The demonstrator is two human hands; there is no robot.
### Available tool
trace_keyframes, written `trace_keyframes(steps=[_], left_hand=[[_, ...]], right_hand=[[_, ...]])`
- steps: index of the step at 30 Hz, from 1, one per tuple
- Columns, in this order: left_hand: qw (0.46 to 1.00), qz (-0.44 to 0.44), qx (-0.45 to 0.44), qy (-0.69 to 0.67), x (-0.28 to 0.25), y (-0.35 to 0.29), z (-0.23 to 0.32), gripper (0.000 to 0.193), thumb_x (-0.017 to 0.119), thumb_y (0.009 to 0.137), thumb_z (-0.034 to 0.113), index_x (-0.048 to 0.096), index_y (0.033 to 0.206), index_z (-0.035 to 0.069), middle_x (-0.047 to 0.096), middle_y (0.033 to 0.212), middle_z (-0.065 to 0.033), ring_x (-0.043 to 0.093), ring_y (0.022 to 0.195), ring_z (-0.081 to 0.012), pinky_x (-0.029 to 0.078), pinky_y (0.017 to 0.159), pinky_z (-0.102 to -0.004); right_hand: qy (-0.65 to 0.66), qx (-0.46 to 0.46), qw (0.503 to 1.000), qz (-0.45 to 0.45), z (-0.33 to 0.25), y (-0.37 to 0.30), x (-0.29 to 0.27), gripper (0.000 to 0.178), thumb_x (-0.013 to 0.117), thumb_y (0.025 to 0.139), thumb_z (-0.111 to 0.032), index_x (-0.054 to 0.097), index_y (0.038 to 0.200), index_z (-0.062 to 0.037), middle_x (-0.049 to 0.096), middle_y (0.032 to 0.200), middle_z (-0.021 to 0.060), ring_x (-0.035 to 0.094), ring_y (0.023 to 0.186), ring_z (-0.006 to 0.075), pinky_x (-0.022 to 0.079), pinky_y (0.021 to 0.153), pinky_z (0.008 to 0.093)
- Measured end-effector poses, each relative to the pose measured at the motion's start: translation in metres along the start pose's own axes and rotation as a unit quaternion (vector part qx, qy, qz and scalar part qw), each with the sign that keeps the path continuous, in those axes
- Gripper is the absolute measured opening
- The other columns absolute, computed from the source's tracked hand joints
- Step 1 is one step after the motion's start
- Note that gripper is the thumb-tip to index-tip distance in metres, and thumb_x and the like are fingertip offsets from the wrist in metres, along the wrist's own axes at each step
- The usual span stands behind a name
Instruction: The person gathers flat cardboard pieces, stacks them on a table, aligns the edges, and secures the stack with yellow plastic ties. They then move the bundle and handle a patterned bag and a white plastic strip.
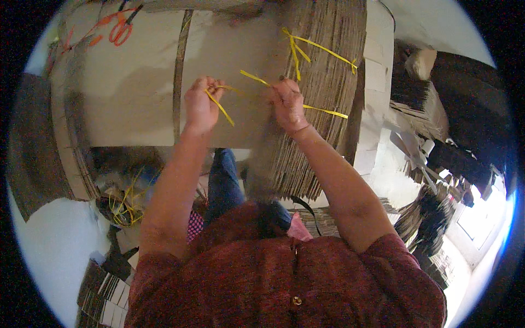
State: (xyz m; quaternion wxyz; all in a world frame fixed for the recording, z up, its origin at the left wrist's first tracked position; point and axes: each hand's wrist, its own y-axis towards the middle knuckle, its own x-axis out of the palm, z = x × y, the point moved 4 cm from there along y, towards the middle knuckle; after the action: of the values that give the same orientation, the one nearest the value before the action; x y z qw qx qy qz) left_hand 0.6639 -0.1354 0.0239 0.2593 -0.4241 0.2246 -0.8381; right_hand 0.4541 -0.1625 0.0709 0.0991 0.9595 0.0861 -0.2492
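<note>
A stack of brown cardboard sheets (322, 65) stands on edge on the right of the work surface. One yellow strap (322, 49) is tied around its far part, its loose ends hanging at the knot. A second yellow strap (325, 111) crosses the stack nearer to me. My right hand (289, 104) is closed on this strap at the stack's left edge, with a loose end sticking out to the left. My left hand (202, 103), over the pale board, pinches the other part of the yellow strap, and its tail hangs down from the fingers.
Scissors with orange handles (121, 31) lie at the far left of the pale cardboard surface (131, 82). A tangle of yellow straps (127, 205) sits below at the left. More cardboard stacks (426, 104) and a pale fan (413, 150) are on the right.
</note>
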Motion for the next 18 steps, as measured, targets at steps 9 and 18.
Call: trace_keyframes(steps=[9,18], left_hand=[[0.992,0.103,0.007,0.074,-0.069,0.075,0.004,0.023,0.046,0.093,0.021,0.051,0.085,0.000,0.054,0.080,-0.0104,0.056,0.071,-0.0241,0.049,0.067,-0.0357],[0.996,0.022,0.027,0.079,0.026,0.056,0.010,0.021,0.050,0.092,0.020,0.053,0.082,0.002,0.055,0.074,-0.0081,0.058,0.072,-0.0208,0.050,0.067,-0.0324]], right_hand=[[-0.098,-0.094,0.990,-0.032,-0.017,0.003,-0.008,0.011,0.055,0.080,0.000,0.056,0.089,-0.0048,0.055,0.068,0.0056,0.051,0.072,0.0269,0.041,0.069,0.0351],[-0.107,-0.065,0.992,-0.032,-0.001,-0.003,0.000,0.011,0.054,0.081,0.000,0.055,0.090,-0.0049,0.057,0.069,0.0073,0.053,0.069,0.0250,0.042,0.066,0.0349]])
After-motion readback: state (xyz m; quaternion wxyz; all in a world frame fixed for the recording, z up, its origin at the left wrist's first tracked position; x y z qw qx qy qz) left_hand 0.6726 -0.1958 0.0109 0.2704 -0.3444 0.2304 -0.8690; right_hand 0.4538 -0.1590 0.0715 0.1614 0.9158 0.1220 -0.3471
